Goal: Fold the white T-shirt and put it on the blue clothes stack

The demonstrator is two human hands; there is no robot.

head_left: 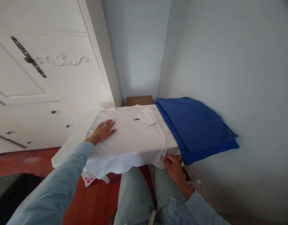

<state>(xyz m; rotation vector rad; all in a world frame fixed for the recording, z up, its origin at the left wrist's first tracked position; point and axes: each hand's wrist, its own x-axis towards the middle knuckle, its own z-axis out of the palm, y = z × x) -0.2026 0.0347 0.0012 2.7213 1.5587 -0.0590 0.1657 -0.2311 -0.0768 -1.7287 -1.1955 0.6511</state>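
Observation:
A white T-shirt [130, 140] lies spread on a white table, its neckline at the far side and its hem hanging over the near edge. Dark lettering shows on the chest, partly covered by the right-side sleeve, which is folded inward. My left hand [103, 130] rests on the shirt by the other sleeve, fingers stretched out, with a ring on one finger. At the lower right corner of the hem, my right hand [173, 167] pinches the shirt's edge between thumb and fingers.
Folded blue cloth [193, 125] hangs over the right side of the white table [73, 150]. A white wardrobe [71, 84] stands at the left. Behind the table is a brown box-like piece [140, 100]. A printed white bag [88, 180] shows below.

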